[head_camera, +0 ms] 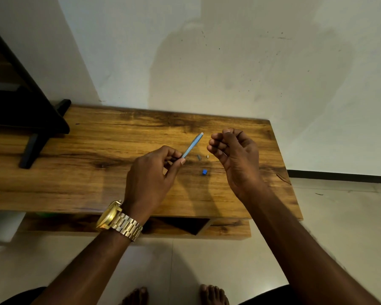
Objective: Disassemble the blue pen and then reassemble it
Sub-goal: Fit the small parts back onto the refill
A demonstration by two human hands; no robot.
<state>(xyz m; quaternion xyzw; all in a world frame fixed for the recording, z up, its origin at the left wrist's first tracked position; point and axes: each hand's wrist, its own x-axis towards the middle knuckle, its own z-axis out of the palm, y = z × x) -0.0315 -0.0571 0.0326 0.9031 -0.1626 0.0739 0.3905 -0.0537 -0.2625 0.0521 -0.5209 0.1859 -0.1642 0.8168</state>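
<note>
Disassembly evidently done: blue pen barrel (193,145) pinched in left hand (151,172) at frame centre; grey piece (198,157), pale piece (207,156) and blue cap (204,172) loose on bench (97,150). Right hand (233,155) curled, contents indiscernible. Reassembly outstanding.

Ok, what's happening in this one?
A person is partway through taking a blue pen apart over a wooden table. The left hand pinches the blue pen barrel at its lower end. The right hand is curled loosely; what it holds, if anything, is hidden. Three small parts lie on the table: a grey piece, a whitish piece and a blue cap.
</note>
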